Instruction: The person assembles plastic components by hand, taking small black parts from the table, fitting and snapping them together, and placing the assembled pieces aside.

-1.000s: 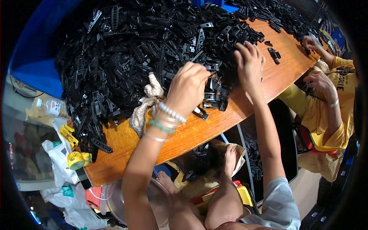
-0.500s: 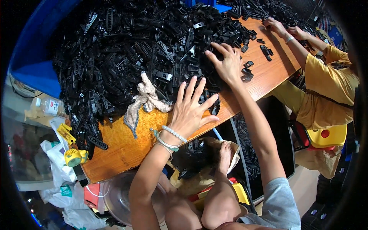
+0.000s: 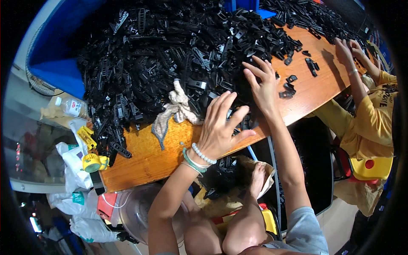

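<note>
Big heap of black plastic parts (image 3: 161,46) covering far side of wooden desk (image 3: 140,172), few loose ones off to right. Left hand (image 3: 218,129) near front edge, fingers spread wide, nothing visible in grip, couple of parts just past them. Right hand (image 3: 262,87) at heap's right edge, fingers apart and slightly curled, no part seen in them, can't tell if tips touch heap. Knotted pale rag (image 3: 178,104) left of left hand.
</note>
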Demonstrator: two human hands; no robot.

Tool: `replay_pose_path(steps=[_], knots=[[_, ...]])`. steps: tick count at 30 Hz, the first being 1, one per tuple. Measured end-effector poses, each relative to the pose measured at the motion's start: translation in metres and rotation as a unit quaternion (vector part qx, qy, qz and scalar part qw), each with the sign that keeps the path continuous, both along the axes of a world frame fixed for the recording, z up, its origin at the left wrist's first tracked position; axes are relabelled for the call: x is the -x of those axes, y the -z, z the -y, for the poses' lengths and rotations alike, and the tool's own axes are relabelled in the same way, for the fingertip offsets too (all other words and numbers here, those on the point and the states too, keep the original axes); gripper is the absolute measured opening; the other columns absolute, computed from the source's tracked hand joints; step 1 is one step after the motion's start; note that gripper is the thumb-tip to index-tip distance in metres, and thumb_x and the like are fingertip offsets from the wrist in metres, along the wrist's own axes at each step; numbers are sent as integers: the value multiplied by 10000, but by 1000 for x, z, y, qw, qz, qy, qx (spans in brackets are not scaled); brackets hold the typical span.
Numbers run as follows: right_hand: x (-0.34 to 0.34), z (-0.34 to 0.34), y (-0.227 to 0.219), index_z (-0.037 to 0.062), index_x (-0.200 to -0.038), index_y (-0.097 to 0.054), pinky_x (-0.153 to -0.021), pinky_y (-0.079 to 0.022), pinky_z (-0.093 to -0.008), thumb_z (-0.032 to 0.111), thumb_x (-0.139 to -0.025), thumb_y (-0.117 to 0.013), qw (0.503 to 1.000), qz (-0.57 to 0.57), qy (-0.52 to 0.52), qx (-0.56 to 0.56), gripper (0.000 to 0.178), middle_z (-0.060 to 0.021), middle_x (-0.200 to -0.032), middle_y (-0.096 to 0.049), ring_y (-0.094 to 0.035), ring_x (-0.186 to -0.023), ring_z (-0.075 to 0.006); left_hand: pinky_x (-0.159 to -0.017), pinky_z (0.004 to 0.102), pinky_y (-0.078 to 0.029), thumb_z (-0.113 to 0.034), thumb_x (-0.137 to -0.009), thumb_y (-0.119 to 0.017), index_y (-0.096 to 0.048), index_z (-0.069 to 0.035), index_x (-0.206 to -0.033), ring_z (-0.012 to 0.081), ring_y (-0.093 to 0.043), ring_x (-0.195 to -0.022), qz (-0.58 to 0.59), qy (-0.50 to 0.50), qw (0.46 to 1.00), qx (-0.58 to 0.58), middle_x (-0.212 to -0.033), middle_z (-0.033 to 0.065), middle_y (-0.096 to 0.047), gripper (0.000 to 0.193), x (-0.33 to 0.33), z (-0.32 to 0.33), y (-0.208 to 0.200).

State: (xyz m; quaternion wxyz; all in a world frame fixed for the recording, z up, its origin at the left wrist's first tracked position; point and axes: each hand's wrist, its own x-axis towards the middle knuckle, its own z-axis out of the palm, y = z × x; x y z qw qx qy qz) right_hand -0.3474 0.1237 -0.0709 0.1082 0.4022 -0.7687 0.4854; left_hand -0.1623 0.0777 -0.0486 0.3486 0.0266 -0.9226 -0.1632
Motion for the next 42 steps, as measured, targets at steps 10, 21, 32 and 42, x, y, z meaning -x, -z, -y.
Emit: replay_pose_path(steps=[10,21,32,42], knots=[[-16,-12,-26,102,-1066,-705,-1076,-258,-498,67,-894,-616,989,-86,-41,109,197,-44,-1155,-658,-542,-1191,-245,-798,370,-508,-256,-767,-763,-691,22,-947,286,-630,-878,59,-340,927,-146,-880,161,-681,338,7,135,-35],[-119,-70,-26,74,-873,-656,-743,-355,-369,75,-739,-734,958,-136,-202,-151,155,-54,-936,-552,-502,-858,-248,-610,202,-428,1,-822,-695,-608,4,-1060,71,-564,-732,-13,35,673,-739,-945,68,-670,254,-123,37,-11],[-168,-45,-15,-1,-1013,-591,-567,-452,-268,-82,-778,-664,950,179,-256,-2,259,-112,-932,-561,-566,-694,-169,-583,278,-479,-125,-823,-727,-531,-87,-1222,160,-622,-705,156,-301,912,-230,-843,78,-611,446,-153,11,-8],[-170,-63,-15,42,-1053,-622,-792,-371,-375,32,-717,-707,969,-17,-200,-146,347,-103,-985,-570,-501,-935,-290,-849,381,-479,-7,-817,-609,-627,-40,-1081,297,-549,-1033,194,-148,966,-86,-1103,134,-580,266,-154,27,-13]])
